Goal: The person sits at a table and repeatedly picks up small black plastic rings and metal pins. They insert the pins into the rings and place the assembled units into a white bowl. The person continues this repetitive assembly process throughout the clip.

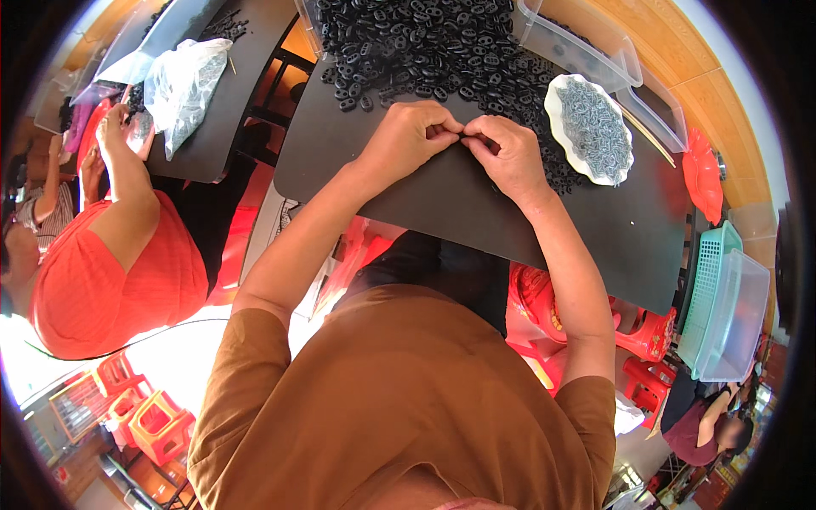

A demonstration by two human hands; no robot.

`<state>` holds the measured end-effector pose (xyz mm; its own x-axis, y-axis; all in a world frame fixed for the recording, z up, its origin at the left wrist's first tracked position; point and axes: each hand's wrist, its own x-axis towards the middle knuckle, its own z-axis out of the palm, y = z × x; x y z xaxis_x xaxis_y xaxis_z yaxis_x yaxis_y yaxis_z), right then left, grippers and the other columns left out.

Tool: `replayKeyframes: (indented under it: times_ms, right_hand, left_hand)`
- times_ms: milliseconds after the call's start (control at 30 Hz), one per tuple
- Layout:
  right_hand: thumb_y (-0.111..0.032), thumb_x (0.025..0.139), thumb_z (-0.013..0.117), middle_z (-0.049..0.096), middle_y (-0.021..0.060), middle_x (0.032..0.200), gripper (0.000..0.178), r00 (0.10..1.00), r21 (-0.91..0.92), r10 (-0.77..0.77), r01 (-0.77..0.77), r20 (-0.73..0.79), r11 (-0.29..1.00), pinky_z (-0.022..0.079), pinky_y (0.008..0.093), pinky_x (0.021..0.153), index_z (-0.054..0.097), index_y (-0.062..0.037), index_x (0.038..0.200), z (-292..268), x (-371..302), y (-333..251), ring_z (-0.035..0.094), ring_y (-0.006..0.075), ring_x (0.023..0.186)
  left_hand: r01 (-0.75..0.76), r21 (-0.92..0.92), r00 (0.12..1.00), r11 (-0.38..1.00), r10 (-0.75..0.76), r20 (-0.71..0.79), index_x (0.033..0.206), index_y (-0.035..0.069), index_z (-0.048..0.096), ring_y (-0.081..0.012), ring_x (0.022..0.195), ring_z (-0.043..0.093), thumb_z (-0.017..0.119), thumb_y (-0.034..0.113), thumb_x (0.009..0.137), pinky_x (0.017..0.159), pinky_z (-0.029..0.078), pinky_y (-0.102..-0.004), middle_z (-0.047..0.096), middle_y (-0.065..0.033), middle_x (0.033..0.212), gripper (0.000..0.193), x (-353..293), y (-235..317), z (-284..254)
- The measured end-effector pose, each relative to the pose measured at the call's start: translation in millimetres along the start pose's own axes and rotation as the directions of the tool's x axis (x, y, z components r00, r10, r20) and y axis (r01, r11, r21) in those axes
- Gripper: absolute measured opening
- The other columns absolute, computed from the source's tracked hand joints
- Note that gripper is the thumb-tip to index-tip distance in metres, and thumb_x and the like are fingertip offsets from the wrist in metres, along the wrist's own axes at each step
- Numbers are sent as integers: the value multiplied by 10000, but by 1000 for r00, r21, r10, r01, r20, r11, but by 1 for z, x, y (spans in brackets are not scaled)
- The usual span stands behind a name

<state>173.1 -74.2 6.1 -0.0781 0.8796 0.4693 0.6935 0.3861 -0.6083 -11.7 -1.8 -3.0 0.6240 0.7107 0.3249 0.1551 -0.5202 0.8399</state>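
Observation:
Both hands meet fingertip to fingertip over the dark table [399, 191]. My left hand [414, 136] is closed in a pinch, thumb against forefinger. My right hand [510, 157] pinches from the other side. Between their tips shows a tiny black piece [462, 135], mostly hidden by the fingers. Just beyond lies a large heap of small black oval plastic pieces with holes [408, 47]; some spread close behind my right hand. To the right, a white scalloped plate [557, 127] holds many thin grey metallic bits that look like little springs.
Clear plastic bins [586, 51] stand at the far right, with a red dish [704, 174] and a turquoise basket [710, 272] beside the table. On a second table at left lies a clear plastic bag [183, 85]. A person in red [127, 263] sits there. Red stools [157, 425] stand behind.

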Motion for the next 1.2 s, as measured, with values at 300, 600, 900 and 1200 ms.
replayKeyframes:
  times_ms: [300,600,900,1200]
  right_hand:
    - [11,783,710,665,82,796,99,998,41,-63,62,13,997,516,331,625,645,-30,845,-1,0,5,657,250,709]
    - [80,776,672,662,91,812,107,994,59,-88,84,64,995,525,311,662,618,7,833,-3,0,11,665,237,747]
    - [39,761,676,643,96,796,99,998,107,-49,46,27,993,514,334,619,601,-15,796,-1,0,8,639,280,703]
    - [46,758,679,627,98,769,124,997,122,-71,65,38,990,509,325,613,566,-2,769,-2,1,4,627,279,681]
  left_hand:
    - [-36,-17,999,999,36,-1,920,-9,720,-116,697,641,728,4,818,647,520,-259,686,-65,835,103,1,0,0]
    - [-78,-9,997,997,78,15,910,-9,722,-115,673,630,738,5,811,626,513,-253,686,-63,839,100,5,-3,2]
    - [-42,10,998,999,42,38,896,-9,727,-124,690,647,745,5,806,638,525,-258,689,-64,831,93,7,-2,2]
    - [-86,5,995,996,85,47,865,-14,718,-128,684,641,756,10,803,632,518,-259,683,-67,815,77,8,-5,3]
